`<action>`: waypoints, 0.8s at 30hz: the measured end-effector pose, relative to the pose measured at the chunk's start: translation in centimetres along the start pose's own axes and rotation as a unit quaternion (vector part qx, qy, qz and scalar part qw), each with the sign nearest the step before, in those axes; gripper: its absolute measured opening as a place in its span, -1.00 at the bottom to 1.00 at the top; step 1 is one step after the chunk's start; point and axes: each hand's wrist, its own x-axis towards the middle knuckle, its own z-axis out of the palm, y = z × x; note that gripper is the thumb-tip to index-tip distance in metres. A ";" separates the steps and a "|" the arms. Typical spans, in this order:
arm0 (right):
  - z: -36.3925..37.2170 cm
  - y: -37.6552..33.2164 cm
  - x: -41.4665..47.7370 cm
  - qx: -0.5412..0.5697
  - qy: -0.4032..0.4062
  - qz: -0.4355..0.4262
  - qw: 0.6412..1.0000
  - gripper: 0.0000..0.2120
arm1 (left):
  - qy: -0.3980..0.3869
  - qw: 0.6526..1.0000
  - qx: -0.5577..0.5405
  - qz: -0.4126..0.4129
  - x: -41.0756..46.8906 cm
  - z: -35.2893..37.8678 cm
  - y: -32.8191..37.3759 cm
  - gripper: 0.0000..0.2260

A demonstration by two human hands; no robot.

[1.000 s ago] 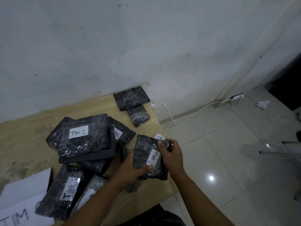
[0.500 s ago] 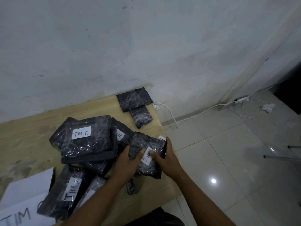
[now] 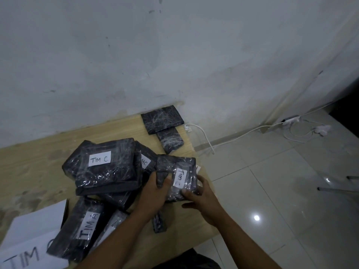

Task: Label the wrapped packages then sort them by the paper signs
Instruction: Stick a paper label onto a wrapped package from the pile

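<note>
- Head view: a black, plastic-wrapped rectangular package with a white "TIM C" label (image 3: 177, 177) is held between both hands over the near right part of the pale wooden desk (image 3: 38, 162).
- The left-hand grip (image 3: 155, 193) is clamped on the package's left edge, thumb on top. The right-hand grip (image 3: 202, 195) is closed on its near right corner, thumb on the top face.
- The package's long axis is seen running from near to far, and the label is written along it.
- A pile of black wrapped packages marked "TIM C" (image 3: 108, 164) lies just to the left of the held package. Whether the two touch cannot be told.
- The coming move is judged to be a short shift leftward onto that pile, to which the left-hand grip is the nearer.
- Two unlabelled black wrapped packages (image 3: 162, 121) are left at the far corner, so labelling is judged unfinished.
- Against the frame one second earlier, the package is held farther from the body and closer to the pile. The right-hand grip has been moved from the far edge to the near corner, so the label is uncovered.
</note>
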 end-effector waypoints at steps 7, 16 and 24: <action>0.0 -0.4 3.3 -0.063 0.201 -0.051 0.976 -0.55 | 0.063 0.991 0.078 0.094 1.0 -2.7 3.5 -0.72; 5.6 -4.9 9.7 -0.192 0.179 -0.053 0.963 -0.42 | 0.132 0.978 0.091 0.130 4.1 -8.6 6.7 -0.83; 7.8 -7.0 15.1 -0.311 0.061 -0.049 0.947 -0.60 | 0.185 0.963 0.126 0.149 6.7 -11.8 8.5 -0.80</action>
